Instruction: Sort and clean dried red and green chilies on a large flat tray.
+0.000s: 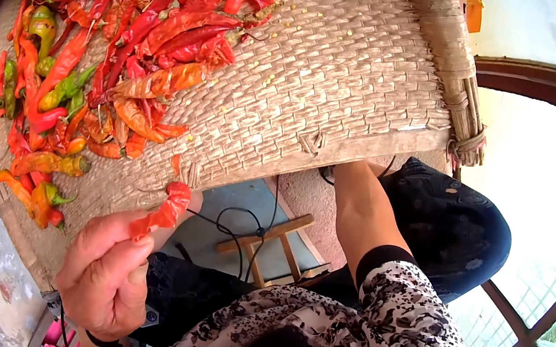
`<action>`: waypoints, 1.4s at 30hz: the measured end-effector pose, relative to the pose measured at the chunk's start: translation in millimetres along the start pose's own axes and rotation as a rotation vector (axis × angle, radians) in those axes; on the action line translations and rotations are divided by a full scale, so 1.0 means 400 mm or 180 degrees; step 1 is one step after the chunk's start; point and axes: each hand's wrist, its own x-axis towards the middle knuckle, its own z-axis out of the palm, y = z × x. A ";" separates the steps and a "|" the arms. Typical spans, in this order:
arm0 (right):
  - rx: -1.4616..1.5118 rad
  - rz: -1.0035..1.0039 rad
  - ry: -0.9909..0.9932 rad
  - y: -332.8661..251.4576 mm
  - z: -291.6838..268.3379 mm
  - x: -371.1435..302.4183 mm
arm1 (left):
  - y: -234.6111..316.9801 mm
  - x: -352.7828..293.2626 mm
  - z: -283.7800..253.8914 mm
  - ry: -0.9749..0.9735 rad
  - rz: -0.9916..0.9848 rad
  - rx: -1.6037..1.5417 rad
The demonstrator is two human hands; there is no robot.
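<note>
Spreads across the upper left and centre of the frame as a woven tray [357, 61], edged with a thick bound rim [449, 44] at the upper right and a flat wooden strip [376, 141] below it. Bears a heap of wrinkled red peppers [162, 27] at the upper left, with orange peppers [160, 82] and green peppers [66, 90] toward the left. Carries scattered pale seeds [349, 33] near the upper centre.

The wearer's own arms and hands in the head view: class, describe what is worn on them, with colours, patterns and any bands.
The left hand is bare, without a glove, and a thin dark band circles its wrist. The right sleeve is whitish with a black floral-like print, ending in a plain dark cuff. The right hand is hidden.
</note>
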 end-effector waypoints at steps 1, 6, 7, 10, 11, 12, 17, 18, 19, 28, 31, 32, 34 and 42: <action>-0.0007 -0.0033 -0.0020 -0.006 -0.004 0.004 | 0.000 -0.001 0.001 0.0004 -0.0002 -0.0003; 0.0056 -0.0438 -0.0046 -0.080 -0.037 -0.023 | 0.009 0.005 0.000 0.0074 0.0156 0.0195; 0.0117 -0.0607 -0.0031 -0.096 -0.048 -0.034 | 0.013 0.009 0.003 0.0092 0.0254 0.0296; 0.0861 -0.1032 -0.0380 -0.181 -0.096 -0.092 | 0.014 0.019 0.029 0.0295 0.0359 0.0264; 0.1486 -0.0913 -0.0759 -0.220 -0.123 -0.121 | 0.012 0.022 0.034 0.0402 0.0362 0.0286; 0.2138 -0.0518 -0.1343 -0.292 -0.156 -0.175 | 0.001 0.005 0.025 0.0512 0.0336 0.0329; 0.1428 -0.1790 -0.1433 -0.387 -0.297 -0.351 | -0.014 0.023 0.021 0.0899 0.0400 0.0379; 0.1241 -0.1971 -0.1514 -0.397 -0.319 -0.384 | -0.018 0.028 0.021 0.1005 0.0460 0.0430; 0.1210 -0.1989 -0.1479 -0.408 -0.348 -0.420 | -0.015 0.031 0.018 0.1049 0.0480 0.0426; 0.2421 -0.2271 -0.1750 -0.429 -0.564 -0.684 | -0.022 0.089 0.031 0.1470 0.0603 0.0057; 0.2611 -0.2594 -0.1130 -0.455 -0.631 -0.748 | -0.048 0.087 0.008 0.1444 0.0348 -0.0122; 0.2676 -0.2757 -0.0813 -0.456 -0.649 -0.763 | -0.058 0.091 0.009 0.1414 0.0235 -0.0069; 0.3175 -0.2752 -0.0793 -0.456 -0.678 -0.792 | -0.070 0.100 0.014 0.1330 0.0039 -0.0113; 0.3261 -0.3147 -0.0785 -0.464 -0.676 -0.852 | -0.084 0.098 0.043 0.1022 -0.0347 0.0402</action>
